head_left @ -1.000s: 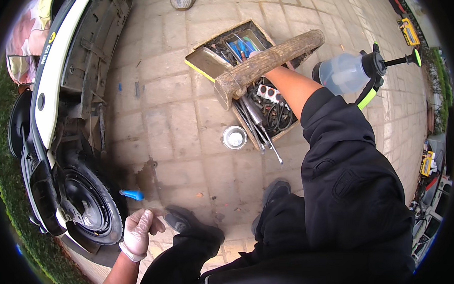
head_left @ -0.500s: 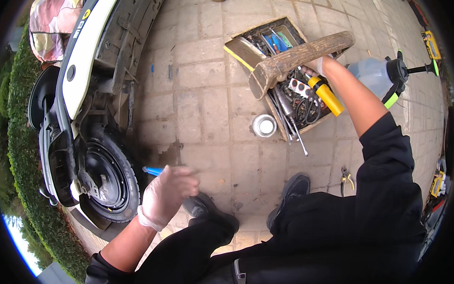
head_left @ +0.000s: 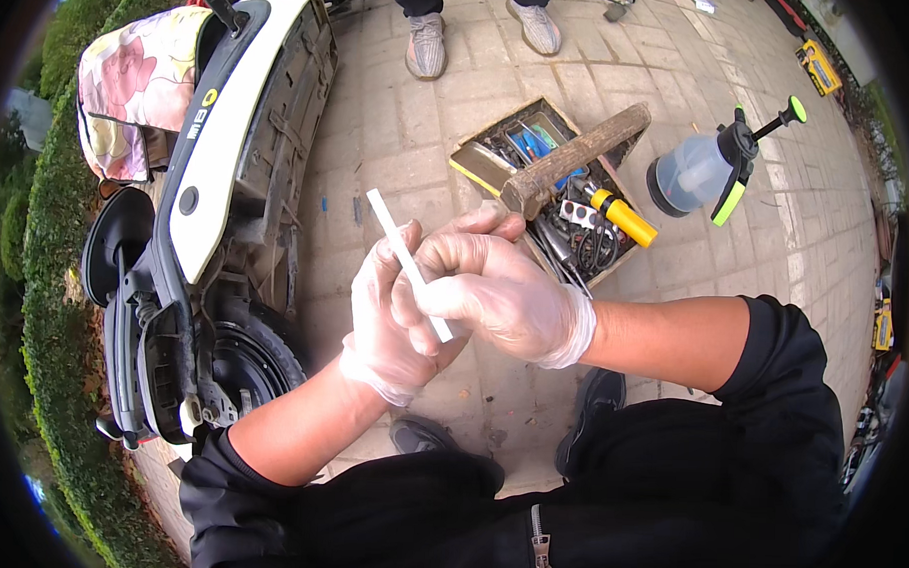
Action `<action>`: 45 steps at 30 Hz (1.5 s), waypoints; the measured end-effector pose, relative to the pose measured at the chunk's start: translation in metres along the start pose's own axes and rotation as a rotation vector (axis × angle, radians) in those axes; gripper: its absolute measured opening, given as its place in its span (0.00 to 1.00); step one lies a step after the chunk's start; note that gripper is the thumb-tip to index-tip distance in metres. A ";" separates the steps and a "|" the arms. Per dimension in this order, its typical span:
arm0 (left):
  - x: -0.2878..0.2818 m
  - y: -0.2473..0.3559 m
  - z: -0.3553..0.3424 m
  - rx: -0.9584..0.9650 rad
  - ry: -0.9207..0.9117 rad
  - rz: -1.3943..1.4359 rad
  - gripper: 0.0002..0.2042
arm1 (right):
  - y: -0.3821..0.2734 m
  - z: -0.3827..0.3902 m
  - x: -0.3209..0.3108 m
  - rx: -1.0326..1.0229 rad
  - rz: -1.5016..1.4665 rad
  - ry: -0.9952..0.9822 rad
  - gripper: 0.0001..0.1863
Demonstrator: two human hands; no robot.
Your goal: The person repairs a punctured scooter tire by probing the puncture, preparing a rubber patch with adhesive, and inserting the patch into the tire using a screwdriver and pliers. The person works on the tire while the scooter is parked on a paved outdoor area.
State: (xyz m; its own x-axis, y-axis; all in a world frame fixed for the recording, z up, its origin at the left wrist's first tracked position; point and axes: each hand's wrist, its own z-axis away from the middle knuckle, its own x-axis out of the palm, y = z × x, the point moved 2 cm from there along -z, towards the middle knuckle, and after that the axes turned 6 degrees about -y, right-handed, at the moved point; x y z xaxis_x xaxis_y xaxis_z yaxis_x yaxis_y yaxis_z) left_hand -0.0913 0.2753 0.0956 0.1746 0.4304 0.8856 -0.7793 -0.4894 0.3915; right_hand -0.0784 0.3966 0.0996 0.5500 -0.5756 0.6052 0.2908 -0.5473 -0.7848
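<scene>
A slim white stick [head_left: 385,213] slants across my two gloved hands in front of me. My right hand [head_left: 504,291] is closed, its thumb and curled forefinger pinching the lower part of the stick. Cupped beneath and behind it is my left hand [head_left: 381,327], touching the right one. Its fingers reach out past the right hand and are partly hidden by it. Both hands wear thin, see-through gloves. Just beyond them sits a wooden toolbox [head_left: 468,169] with a bark-covered log handle [head_left: 579,160], filled with tools and a yellow cylinder [head_left: 625,218].
On the left stands a scooter [head_left: 192,210] with a white side panel, beside a hedge [head_left: 47,330]. A pump sprayer [head_left: 694,172] stands right of the toolbox. Another person's shoes [head_left: 426,48] are at the far side. Yellow-and-black items line the right edge.
My right hand has come back from the toolbox to meet my left, which moved up and right. The white stick now shows between them. Another person's legs have come into view.
</scene>
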 end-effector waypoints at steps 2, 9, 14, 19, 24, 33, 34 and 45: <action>0.007 0.016 0.004 0.072 -0.118 -0.064 0.28 | 0.010 -0.020 0.021 -0.082 -0.222 -0.079 0.10; 0.007 0.063 0.024 0.116 -0.619 0.056 0.25 | 0.018 -0.066 0.088 -0.378 0.434 -0.341 0.07; 0.008 0.072 0.054 0.129 -0.183 -0.035 0.30 | 0.016 -0.070 0.106 -0.967 0.616 -0.229 0.08; 0.040 0.058 0.109 0.258 0.205 -0.182 0.24 | 0.008 -0.075 0.078 -0.674 0.140 -0.033 0.10; 0.060 0.074 0.151 0.773 0.726 -0.888 0.17 | 0.012 -0.073 0.062 -0.135 0.074 0.010 0.04; 0.068 0.063 0.157 0.821 0.814 -0.960 0.16 | 0.023 -0.063 0.073 -0.658 1.047 0.110 0.09; 0.067 0.062 0.155 0.797 0.869 -0.960 0.16 | 0.024 -0.063 0.074 -0.667 1.113 0.104 0.09; 0.064 0.052 0.143 0.694 0.691 -1.381 0.14 | 0.033 -0.062 0.061 -0.070 -0.135 -0.138 0.09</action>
State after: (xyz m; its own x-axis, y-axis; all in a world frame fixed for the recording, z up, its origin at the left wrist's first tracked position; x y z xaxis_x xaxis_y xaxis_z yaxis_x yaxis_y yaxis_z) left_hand -0.0348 0.1685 0.2082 0.0266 0.9247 -0.3797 0.1439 0.3723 0.9169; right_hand -0.0843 0.3056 0.1191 0.6131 -0.4078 0.6766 0.3171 -0.6574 -0.6836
